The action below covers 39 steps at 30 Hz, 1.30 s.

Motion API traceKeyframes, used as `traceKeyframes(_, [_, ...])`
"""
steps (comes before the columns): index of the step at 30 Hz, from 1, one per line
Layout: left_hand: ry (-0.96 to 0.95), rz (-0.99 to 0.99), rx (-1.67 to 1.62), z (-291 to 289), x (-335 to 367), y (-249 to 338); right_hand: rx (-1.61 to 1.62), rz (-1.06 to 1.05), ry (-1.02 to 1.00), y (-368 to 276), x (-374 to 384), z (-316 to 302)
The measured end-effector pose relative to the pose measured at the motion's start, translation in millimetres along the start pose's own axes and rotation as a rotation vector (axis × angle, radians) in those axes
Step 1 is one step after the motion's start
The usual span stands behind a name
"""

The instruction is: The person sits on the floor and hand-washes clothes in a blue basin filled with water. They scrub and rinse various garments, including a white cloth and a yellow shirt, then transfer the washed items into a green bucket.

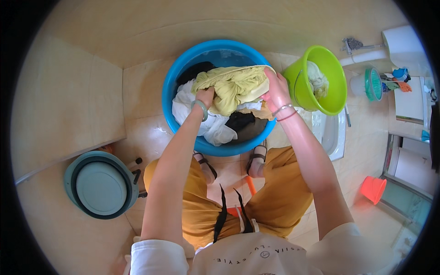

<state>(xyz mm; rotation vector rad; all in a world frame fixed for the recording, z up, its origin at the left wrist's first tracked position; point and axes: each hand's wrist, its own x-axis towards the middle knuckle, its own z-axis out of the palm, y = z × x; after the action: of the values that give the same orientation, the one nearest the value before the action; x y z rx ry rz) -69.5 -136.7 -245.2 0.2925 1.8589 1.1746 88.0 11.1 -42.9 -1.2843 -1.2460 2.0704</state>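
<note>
Over a large round blue tub (170,98), my two hands hold up a pale yellow-green garment (233,87). My left hand (206,96) is closed on its left lower part, with a bracelet on the wrist. At its right end my right hand (277,89) grips the edge, the fingers partly hidden behind the cloth. Beneath lie white cloth (183,106), a black and brown piece (250,126) and a bit of tan cloth (263,111). A dark cloth (195,71) sits at the tub's far left, beside some water.
A lime-green bucket (338,82) holding pale wet cloth (317,78) stands right of the tub. A white squat toilet (337,135) lies behind it. At left is a grey-green folding basin (101,185); a red bucket (373,189) stands far right. Tiled walls close in behind and left.
</note>
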Motion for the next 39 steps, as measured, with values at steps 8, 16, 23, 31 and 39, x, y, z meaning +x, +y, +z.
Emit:
traceKeyframes(8, [-0.327,-0.360,-0.764,11.7,-79.2,80.5,-0.251,-0.058,-0.084,38.9,15.9,17.9])
traceKeyframes(16, [-0.294,-0.347,-0.873,1.8,-48.0,77.4,-1.043,-0.368,-0.336,45.3,-2.1,2.2])
traceKeyframes(23, [-0.254,-0.398,-1.225,16.7,-46.6,101.7,-0.248,-0.088,-0.455,49.6,-19.3,18.5])
traceKeyframes(31, [-0.235,-0.122,-0.552,56.6,-51.1,88.7,0.113,-0.104,-0.347,-11.0,-10.4,8.4])
traceKeyframes(39, [-0.167,0.072,0.694,-17.4,-55.8,92.6,0.051,-0.111,-0.103,-29.4,10.5,-23.4])
